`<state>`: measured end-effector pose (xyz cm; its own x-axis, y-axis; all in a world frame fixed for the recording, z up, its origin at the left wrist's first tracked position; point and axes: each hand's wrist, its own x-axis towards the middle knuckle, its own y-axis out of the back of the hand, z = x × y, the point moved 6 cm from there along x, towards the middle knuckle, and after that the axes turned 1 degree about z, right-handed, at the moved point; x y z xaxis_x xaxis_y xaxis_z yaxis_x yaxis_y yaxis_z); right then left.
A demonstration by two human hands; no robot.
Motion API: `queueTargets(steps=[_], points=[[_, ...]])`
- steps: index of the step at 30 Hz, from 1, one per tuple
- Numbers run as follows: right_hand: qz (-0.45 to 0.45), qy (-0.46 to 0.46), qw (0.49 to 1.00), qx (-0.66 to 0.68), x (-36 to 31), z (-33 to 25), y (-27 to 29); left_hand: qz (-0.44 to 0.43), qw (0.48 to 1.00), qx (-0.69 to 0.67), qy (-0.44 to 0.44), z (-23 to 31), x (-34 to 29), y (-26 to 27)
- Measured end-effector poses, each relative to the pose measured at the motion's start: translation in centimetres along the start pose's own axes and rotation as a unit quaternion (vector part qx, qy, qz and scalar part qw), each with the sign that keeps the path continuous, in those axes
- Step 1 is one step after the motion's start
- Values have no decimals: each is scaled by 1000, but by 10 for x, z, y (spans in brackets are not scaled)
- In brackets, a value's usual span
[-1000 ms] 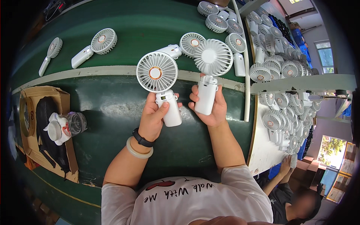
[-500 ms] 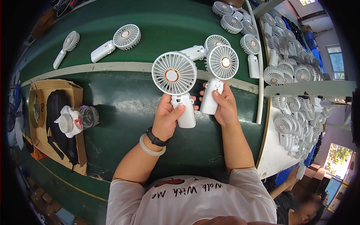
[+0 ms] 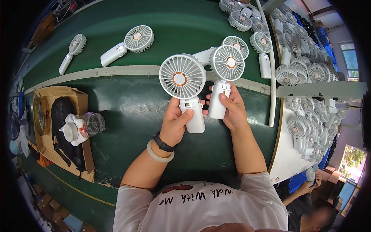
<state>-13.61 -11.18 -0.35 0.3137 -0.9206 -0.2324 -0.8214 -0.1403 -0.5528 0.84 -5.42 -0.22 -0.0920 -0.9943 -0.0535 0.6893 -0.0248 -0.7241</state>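
My left hand (image 3: 176, 116) is wrapped round the white handle of a handheld fan (image 3: 194, 120), its round grille upright and its thumb-side showing a small dark display. Close beside it, my right hand (image 3: 233, 107) grips a second white handheld fan (image 3: 218, 101) by the handle, thumb on the front. Both fans face me, with copper-coloured rings at their centres. Behind them a third fan (image 3: 236, 43) lies on the green belt, its handle partly hidden by the held grilles.
Two more fans (image 3: 139, 38) (image 3: 77, 44) lie on the green belt (image 3: 174, 23). An open cardboard box (image 3: 87, 154) at left holds a black pouch and a clear jar (image 3: 94, 123). Many fans crowd the white shelf (image 3: 286, 162) at right, where a co-worker's hand (image 3: 307, 187) holds a fan.
The view has shifted slightly, so the surroundings sit a little further right. Both fans stay in my hands in nearly the same pose. The co-worker's hands have shifted around their fan.
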Motion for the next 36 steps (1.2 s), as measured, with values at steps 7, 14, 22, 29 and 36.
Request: queueTargets(steps=[7, 14, 22, 29, 36], points=[[3, 20, 999, -43, -2, 1, -2, 41, 999, 2, 1, -1, 1, 7], [2, 15, 999, -46, -5, 4, -1, 15, 1000, 17, 3, -3, -1, 5], [-145, 211, 878, -403, -32, -6, -49, -43, 987, -138, 68, -2, -2, -7], [-150, 268, 858, -411, -41, -8, -57, -111, 974, -190, 43, 4, 8, -6], [-91, 355, 793, -486, -40, -16, -52, -24, 991, -125, 29, -6, 7, 7]])
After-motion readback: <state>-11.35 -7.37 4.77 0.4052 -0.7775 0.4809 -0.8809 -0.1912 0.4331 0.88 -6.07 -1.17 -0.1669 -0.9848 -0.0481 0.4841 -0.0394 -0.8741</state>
